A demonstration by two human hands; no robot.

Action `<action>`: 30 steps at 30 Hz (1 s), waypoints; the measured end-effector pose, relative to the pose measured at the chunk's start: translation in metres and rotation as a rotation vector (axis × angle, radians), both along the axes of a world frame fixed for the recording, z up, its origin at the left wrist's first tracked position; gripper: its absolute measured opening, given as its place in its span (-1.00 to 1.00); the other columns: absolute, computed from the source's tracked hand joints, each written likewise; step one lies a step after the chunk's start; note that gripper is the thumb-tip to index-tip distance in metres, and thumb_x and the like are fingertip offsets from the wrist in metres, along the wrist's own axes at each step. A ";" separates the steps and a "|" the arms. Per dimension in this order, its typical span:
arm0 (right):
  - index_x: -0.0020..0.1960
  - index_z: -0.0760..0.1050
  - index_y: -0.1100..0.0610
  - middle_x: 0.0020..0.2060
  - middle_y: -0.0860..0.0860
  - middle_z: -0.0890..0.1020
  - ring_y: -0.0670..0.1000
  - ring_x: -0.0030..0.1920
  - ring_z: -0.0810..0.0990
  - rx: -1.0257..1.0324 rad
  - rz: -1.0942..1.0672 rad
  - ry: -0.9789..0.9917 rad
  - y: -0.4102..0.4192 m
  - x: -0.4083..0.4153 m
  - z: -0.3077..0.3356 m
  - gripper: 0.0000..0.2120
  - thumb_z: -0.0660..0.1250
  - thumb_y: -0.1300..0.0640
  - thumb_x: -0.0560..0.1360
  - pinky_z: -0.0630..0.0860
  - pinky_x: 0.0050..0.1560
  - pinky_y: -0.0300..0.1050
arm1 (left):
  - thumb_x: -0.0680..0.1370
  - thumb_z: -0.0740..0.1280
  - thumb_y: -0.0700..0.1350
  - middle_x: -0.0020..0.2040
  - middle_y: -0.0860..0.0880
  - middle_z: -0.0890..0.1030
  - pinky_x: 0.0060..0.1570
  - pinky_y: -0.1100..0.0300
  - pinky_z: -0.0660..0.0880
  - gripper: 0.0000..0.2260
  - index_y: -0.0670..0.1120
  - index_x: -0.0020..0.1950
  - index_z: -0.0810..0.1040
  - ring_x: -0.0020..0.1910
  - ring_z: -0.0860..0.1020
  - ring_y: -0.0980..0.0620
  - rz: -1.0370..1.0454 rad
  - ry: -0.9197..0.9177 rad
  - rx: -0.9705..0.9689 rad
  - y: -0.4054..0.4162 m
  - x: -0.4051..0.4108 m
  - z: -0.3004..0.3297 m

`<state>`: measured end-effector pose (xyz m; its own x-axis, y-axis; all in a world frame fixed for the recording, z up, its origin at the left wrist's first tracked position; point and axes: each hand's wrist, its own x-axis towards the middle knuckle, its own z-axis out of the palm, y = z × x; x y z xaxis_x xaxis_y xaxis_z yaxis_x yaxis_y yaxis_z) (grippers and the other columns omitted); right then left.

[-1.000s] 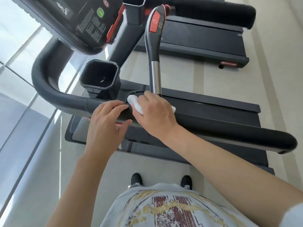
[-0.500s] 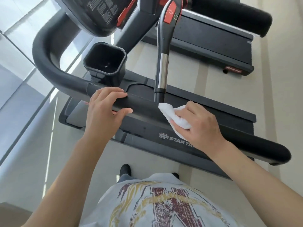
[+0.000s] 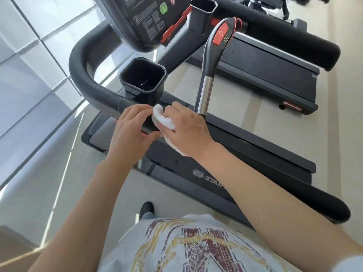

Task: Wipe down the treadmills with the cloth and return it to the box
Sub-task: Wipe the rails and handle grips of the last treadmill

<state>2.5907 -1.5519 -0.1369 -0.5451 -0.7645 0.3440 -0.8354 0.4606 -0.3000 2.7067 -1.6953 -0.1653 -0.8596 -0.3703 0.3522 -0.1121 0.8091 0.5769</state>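
Cloth [image 3: 164,120] sat bunched at frame centre on the treadmill handrail [image 3: 92,91], gripped under my right hand [image 3: 186,127] with fingers curled round it. My left hand [image 3: 131,132] wrapped the rail just beside it, thumb underneath.

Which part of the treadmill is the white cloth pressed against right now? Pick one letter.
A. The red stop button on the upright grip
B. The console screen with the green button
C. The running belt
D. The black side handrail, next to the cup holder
D: the right hand grips the white cloth against the black side handrail, just below the cup holder, with the left hand gripping the same rail beside it.
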 end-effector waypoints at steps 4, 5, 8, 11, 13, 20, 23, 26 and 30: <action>-0.14 0.42 0.10 -0.25 -0.06 0.42 0.04 -0.30 0.41 0.081 -0.064 -0.107 0.047 -0.009 0.002 -0.64 0.27 -0.15 0.66 0.36 -0.33 -0.06 | 0.48 0.60 0.06 0.37 -0.03 0.60 0.47 0.03 0.37 -0.48 -0.09 0.38 0.62 0.43 0.48 -0.09 0.011 -0.016 -0.033 -0.003 0.002 -0.002; -0.16 0.40 0.09 -0.26 -0.07 0.43 0.05 -0.29 0.42 0.097 -0.094 -0.136 0.064 -0.013 0.001 -0.62 0.25 -0.18 0.65 0.33 -0.31 -0.06 | 0.48 0.60 0.04 0.37 -0.03 0.60 0.47 0.05 0.35 -0.49 -0.09 0.37 0.63 0.43 0.48 -0.08 0.021 -0.010 -0.023 -0.002 0.001 -0.003; -0.15 0.43 0.07 -0.25 -0.07 0.46 0.05 -0.29 0.45 0.116 -0.159 -0.186 0.108 -0.021 -0.001 -0.57 0.17 -0.28 0.61 0.29 -0.28 -0.09 | 0.46 0.62 -0.01 0.34 -0.04 0.62 0.45 0.03 0.40 -0.52 -0.12 0.33 0.65 0.42 0.48 -0.08 0.049 0.017 0.017 0.002 -0.001 -0.006; -0.17 0.42 0.08 -0.26 -0.05 0.46 0.07 -0.30 0.45 0.140 -0.205 -0.200 0.109 -0.021 -0.002 -0.59 0.17 -0.23 0.64 0.26 -0.30 -0.09 | 0.43 0.63 -0.03 0.32 -0.04 0.63 0.43 0.15 0.35 -0.53 -0.13 0.30 0.67 0.40 0.49 -0.07 0.073 0.048 0.057 0.003 -0.003 -0.010; -0.19 0.37 0.07 -0.30 -0.07 0.42 0.06 -0.32 0.41 0.138 -0.201 -0.154 0.088 -0.018 -0.001 -0.61 0.15 -0.20 0.64 0.22 -0.32 -0.10 | 0.43 0.64 -0.04 0.32 -0.05 0.63 0.43 0.13 0.37 -0.53 -0.14 0.29 0.67 0.39 0.50 -0.09 0.075 0.063 0.070 0.003 -0.004 -0.013; -0.16 0.42 0.06 -0.32 -0.11 0.42 0.02 -0.31 0.45 0.192 -0.080 -0.222 -0.034 -0.024 0.002 -0.64 0.18 -0.17 0.67 0.28 -0.28 -0.08 | 0.36 0.65 0.19 0.36 -0.08 0.60 0.48 -0.01 0.38 -0.30 -0.13 0.39 0.61 0.42 0.47 -0.14 0.089 0.039 0.025 -0.007 -0.003 -0.010; -0.18 0.45 0.06 -0.33 -0.10 0.46 -0.05 -0.33 0.45 0.180 -0.076 -0.294 -0.049 -0.029 -0.002 -0.63 0.20 -0.17 0.66 0.34 -0.27 -0.07 | 0.38 0.63 0.25 0.34 -0.07 0.59 0.43 -0.18 0.45 -0.31 -0.10 0.37 0.63 0.43 0.47 -0.15 0.041 0.030 -0.032 -0.027 -0.002 -0.009; -0.21 0.41 0.10 -0.35 -0.04 0.45 -0.02 -0.33 0.46 0.140 -0.090 -0.339 -0.034 -0.028 -0.004 -0.61 0.23 -0.14 0.65 0.28 -0.29 -0.06 | 0.40 0.65 0.14 0.32 -0.06 0.61 0.40 -0.19 0.47 -0.42 -0.11 0.33 0.66 0.40 0.49 -0.15 0.036 0.062 -0.047 -0.052 0.006 -0.009; -0.21 0.39 0.11 -0.33 -0.01 0.45 0.00 -0.34 0.46 0.162 -0.162 -0.311 -0.001 -0.021 -0.002 -0.59 0.20 -0.18 0.66 0.38 -0.31 -0.04 | 0.46 0.61 0.08 0.33 -0.09 0.61 0.37 -0.22 0.49 -0.45 -0.15 0.36 0.64 0.38 0.53 -0.17 0.044 0.064 -0.030 -0.093 0.016 -0.016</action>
<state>2.5699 -1.5527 -0.1387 -0.7226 -0.6908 0.0250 -0.6285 0.6416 -0.4396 2.7230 -1.7885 -0.1810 -0.8181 -0.3959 0.4172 -0.1122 0.8213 0.5594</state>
